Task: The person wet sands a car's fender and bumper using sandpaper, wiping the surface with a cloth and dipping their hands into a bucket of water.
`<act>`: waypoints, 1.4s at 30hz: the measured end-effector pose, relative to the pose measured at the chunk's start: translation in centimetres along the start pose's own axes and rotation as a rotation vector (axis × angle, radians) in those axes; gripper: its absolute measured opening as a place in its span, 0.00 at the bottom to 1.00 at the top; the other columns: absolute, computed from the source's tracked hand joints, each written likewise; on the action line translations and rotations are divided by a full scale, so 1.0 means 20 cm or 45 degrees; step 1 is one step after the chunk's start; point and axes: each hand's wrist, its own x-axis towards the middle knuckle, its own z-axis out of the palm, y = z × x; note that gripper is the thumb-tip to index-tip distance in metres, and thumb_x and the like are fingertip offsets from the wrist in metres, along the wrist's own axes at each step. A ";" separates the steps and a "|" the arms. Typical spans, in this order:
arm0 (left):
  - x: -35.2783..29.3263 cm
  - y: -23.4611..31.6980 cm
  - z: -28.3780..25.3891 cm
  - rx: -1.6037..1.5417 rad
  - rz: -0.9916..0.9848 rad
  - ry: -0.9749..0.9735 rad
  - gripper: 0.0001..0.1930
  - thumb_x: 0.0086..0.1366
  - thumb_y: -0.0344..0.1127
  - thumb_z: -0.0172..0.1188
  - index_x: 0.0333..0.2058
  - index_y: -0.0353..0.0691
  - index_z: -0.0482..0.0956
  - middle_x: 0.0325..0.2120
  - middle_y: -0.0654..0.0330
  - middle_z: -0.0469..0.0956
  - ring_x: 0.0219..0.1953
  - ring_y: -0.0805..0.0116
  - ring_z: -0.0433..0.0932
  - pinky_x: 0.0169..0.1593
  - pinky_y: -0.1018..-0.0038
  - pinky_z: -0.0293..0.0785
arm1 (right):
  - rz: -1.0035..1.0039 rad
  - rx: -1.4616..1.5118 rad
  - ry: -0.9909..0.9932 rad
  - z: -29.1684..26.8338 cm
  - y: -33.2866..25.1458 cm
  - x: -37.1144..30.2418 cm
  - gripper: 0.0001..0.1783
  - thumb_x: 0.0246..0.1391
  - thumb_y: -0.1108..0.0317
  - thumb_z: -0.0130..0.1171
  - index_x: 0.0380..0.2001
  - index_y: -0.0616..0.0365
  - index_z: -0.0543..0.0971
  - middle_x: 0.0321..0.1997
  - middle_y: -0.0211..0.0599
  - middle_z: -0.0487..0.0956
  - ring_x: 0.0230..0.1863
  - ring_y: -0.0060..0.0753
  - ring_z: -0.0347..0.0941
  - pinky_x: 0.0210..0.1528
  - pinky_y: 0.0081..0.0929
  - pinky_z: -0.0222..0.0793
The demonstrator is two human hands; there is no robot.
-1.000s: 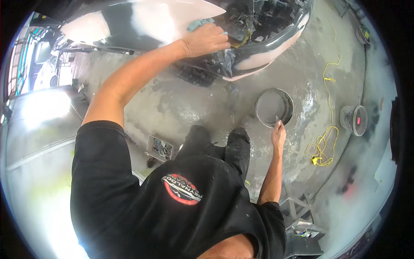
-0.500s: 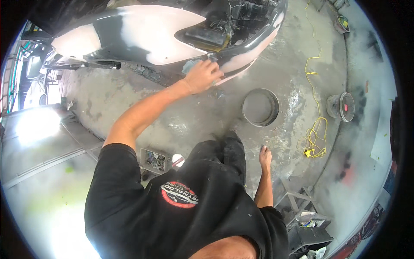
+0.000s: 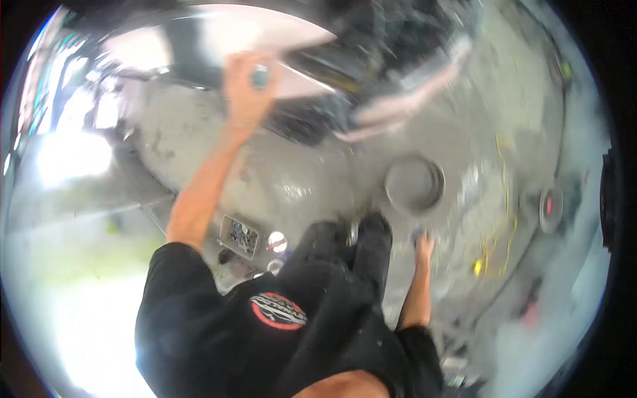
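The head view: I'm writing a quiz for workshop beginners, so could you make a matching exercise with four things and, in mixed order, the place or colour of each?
Things:
1. Left hand
2. Right hand
3. Cord
4. Box

Places or colours:
A. Yellow, well to the right of the round tub
B. Close beside the person's legs, on their left
C. Over the car panel in the picture
D. Just below the round tub in the picture

Right pairs: 1-C, 2-D, 3-A, 4-B
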 end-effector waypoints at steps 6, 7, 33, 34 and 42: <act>-0.59 0.34 0.34 -0.117 -0.174 -0.772 0.28 0.50 0.39 0.81 0.49 0.42 0.79 0.48 0.52 0.72 0.52 0.52 0.72 0.58 0.60 0.71 | -0.159 -0.627 0.112 0.20 -0.10 0.48 0.23 0.65 0.57 0.54 0.53 0.64 0.83 0.51 0.64 0.82 0.58 0.66 0.77 0.59 0.50 0.73; -0.72 0.42 0.47 -0.169 -0.324 -0.940 0.32 0.50 0.39 0.81 0.52 0.43 0.77 0.48 0.52 0.70 0.54 0.50 0.70 0.60 0.59 0.70 | -0.138 -0.671 0.045 0.19 -0.09 0.55 0.23 0.64 0.58 0.54 0.53 0.63 0.82 0.52 0.64 0.82 0.58 0.66 0.77 0.59 0.50 0.73; -2.47 0.73 3.17 -0.565 -0.487 -2.328 0.55 0.54 0.27 0.72 0.75 0.38 0.46 0.75 0.37 0.42 0.74 0.31 0.54 0.76 0.53 0.59 | -0.140 -0.525 0.337 0.60 0.32 1.89 0.25 0.66 0.71 0.47 0.66 0.64 0.65 0.58 0.67 0.78 0.60 0.68 0.76 0.61 0.51 0.73; -2.54 0.64 3.28 -0.346 -0.444 -2.303 0.53 0.55 0.26 0.70 0.75 0.38 0.46 0.76 0.36 0.39 0.75 0.31 0.52 0.77 0.54 0.56 | -0.168 -0.668 0.340 0.66 0.34 2.00 0.25 0.65 0.72 0.48 0.64 0.65 0.66 0.57 0.66 0.79 0.59 0.68 0.77 0.61 0.52 0.74; -2.90 0.52 3.61 0.278 0.171 -2.345 0.42 0.72 0.42 0.54 0.78 0.43 0.44 0.79 0.45 0.33 0.80 0.41 0.36 0.76 0.36 0.40 | -0.476 -1.199 0.266 1.00 0.66 2.41 0.24 0.68 0.68 0.49 0.65 0.59 0.74 0.70 0.63 0.69 0.67 0.60 0.72 0.69 0.49 0.69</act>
